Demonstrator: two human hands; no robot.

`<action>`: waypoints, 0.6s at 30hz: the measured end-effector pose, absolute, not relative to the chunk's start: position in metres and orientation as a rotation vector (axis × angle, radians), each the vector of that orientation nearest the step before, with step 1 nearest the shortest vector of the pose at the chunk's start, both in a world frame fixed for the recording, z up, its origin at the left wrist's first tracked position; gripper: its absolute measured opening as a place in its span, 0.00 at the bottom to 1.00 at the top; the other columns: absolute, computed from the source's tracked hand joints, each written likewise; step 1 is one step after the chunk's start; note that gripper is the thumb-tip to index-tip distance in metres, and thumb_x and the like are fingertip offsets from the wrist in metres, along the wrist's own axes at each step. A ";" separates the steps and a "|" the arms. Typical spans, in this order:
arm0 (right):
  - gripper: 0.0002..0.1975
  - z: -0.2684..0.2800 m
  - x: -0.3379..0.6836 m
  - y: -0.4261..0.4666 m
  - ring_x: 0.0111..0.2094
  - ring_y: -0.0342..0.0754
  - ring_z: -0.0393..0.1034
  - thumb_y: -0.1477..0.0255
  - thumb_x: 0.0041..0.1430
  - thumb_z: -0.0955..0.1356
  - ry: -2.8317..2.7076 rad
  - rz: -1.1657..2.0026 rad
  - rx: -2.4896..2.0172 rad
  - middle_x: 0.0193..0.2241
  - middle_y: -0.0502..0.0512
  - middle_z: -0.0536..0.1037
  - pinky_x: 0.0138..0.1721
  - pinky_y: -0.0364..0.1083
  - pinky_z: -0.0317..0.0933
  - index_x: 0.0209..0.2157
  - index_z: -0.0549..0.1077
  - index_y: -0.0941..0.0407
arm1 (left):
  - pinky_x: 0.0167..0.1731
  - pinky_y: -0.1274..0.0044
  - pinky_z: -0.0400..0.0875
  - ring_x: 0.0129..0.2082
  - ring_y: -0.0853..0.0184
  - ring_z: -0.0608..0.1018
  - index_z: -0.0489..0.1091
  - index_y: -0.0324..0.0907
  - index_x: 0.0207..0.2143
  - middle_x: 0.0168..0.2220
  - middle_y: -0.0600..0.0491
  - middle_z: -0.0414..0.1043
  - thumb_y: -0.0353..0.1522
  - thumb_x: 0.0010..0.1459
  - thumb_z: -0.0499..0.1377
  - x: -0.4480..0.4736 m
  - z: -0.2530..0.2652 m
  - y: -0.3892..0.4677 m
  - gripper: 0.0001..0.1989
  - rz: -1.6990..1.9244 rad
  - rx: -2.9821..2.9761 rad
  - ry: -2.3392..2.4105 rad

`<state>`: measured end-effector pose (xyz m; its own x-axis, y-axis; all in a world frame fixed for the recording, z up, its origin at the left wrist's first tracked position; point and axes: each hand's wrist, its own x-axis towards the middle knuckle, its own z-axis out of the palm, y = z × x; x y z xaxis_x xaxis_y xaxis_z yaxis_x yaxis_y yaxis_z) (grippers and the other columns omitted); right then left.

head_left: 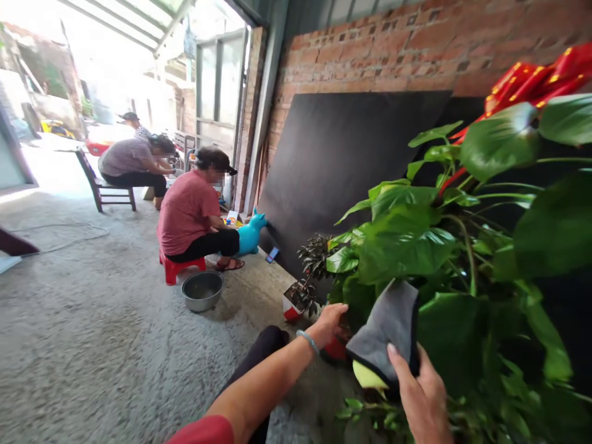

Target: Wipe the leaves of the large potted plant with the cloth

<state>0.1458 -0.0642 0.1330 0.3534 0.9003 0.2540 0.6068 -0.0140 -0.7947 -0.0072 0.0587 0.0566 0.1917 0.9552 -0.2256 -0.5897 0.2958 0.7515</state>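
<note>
Right hand (428,391): we're clamping fingers on grey cloth (388,324). Left hand (329,322): reaching beside leaves (407,240); fingers partly hidden, can't tell grip.

Setting: looks like a home, a semi-open room giving onto a bright yard at far left
Underfoot: rough bare concrete floor (102,314)
Right side: exposed brick wall (356,58), a large dark board (356,160) against it
Far opening: framed panel (208,83), ribbed roof (132,21) over daylight
Seating: wooden chair (95,185) far left, low red stool (173,269) nearer, both occupied
Household touches: metal basin (202,304), blue animal-shaped toy (250,237), leafy plant (402,240) near right, red ribbon (539,83) above it
</note>
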 end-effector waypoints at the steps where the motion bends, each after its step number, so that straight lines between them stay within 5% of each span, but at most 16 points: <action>1: 0.37 0.127 0.141 -0.059 0.51 0.68 0.75 0.46 0.45 0.64 -1.356 0.429 -1.731 0.46 0.70 0.81 0.53 0.60 0.65 0.49 0.75 0.58 | 0.29 0.72 0.69 0.24 0.65 0.72 0.70 0.40 0.27 0.24 0.53 0.69 0.38 0.52 0.64 -0.009 0.057 0.059 0.10 1.154 0.578 0.773; 5: 0.28 0.062 0.134 -0.071 0.45 0.66 0.78 0.49 0.42 0.64 -1.411 0.667 -1.750 0.37 0.67 0.84 0.50 0.58 0.68 0.37 0.77 0.54 | 0.32 0.72 0.71 0.26 0.65 0.74 0.71 0.39 0.33 0.27 0.52 0.73 0.36 0.54 0.62 -0.029 0.057 0.063 0.09 1.127 0.628 0.788; 8: 0.27 0.031 0.144 -0.103 0.47 0.64 0.78 0.48 0.41 0.65 -1.324 0.713 -1.779 0.40 0.65 0.84 0.52 0.56 0.68 0.36 0.78 0.53 | 0.33 0.72 0.72 0.28 0.65 0.76 0.71 0.39 0.35 0.29 0.51 0.75 0.37 0.56 0.62 -0.040 0.054 0.068 0.10 1.112 0.654 0.800; 18: 0.38 0.149 0.132 -0.062 0.51 0.66 0.74 0.51 0.55 0.61 -1.321 0.281 -1.705 0.50 0.71 0.79 0.52 0.59 0.66 0.58 0.72 0.62 | 0.29 0.75 0.70 0.22 0.69 0.71 0.66 0.40 0.26 0.21 0.56 0.66 0.34 0.55 0.63 -0.014 0.064 0.054 0.10 1.136 0.566 0.879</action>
<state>0.1324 -0.0615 0.1488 0.3952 0.8529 0.3412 0.6407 0.0103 -0.7677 -0.0137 0.0536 0.0643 0.1582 0.9386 -0.3065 -0.5323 0.3425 0.7742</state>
